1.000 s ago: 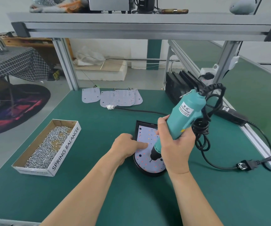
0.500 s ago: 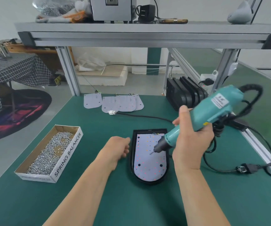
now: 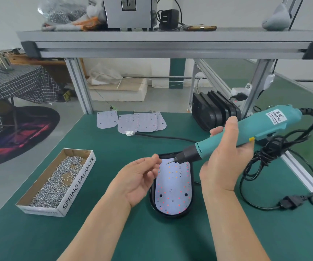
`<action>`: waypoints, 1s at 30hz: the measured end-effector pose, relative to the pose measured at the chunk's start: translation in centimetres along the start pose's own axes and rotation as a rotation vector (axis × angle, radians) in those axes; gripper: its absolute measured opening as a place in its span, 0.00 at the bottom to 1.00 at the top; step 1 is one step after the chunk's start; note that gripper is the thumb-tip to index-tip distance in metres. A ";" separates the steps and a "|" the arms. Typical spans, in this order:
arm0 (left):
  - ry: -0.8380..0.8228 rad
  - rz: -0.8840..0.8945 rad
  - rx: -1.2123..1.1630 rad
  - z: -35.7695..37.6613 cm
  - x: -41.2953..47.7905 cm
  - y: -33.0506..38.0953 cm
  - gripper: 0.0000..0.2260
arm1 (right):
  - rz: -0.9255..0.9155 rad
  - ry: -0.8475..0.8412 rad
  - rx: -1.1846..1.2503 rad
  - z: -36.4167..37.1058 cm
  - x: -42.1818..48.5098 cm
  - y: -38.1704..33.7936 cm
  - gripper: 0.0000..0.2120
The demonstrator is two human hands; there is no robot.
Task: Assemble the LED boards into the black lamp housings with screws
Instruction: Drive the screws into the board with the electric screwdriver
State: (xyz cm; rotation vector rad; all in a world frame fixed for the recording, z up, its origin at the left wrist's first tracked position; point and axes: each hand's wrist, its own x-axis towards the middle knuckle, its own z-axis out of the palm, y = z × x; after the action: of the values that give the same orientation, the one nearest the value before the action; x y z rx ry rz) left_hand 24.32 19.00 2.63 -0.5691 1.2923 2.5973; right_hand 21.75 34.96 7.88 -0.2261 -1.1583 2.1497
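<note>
Right-hand grip (image 3: 225, 162) closed around teal screwdriver (image 3: 255, 127)

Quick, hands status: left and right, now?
Left hand: fingers curled near the screwdriver bit; whether they pinch anything cannot be told.
Right hand: gripping the teal screwdriver.

Bare left hand (image 3: 136, 179), bare right hand (image 3: 225, 162), two bare forearms (image 3: 102, 223).
</note>
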 end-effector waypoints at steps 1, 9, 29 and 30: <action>-0.018 -0.005 -0.024 0.1 0.0 -0.1 0.06 | -0.005 0.003 -0.001 0.1 0.0 0.0 0.09; -0.093 0.023 0.090 -0.1 -0.5 -0.5 0.10 | -0.038 -0.002 -0.014 0.5 -0.2 0.4 0.09; -0.114 0.115 0.171 -0.3 -0.4 -1.2 0.05 | -0.056 -0.029 -0.049 -0.3 -0.3 1.7 0.09; -0.110 0.137 0.169 -0.2 -0.3 -1.3 0.06 | -0.057 -0.021 -0.053 -0.3 -0.3 1.8 0.09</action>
State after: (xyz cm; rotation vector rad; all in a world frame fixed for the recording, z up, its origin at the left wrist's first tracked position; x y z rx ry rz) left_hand 25.12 19.65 1.70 -0.3154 1.5435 2.5502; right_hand 21.28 34.28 6.20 -0.1923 -1.2200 2.0786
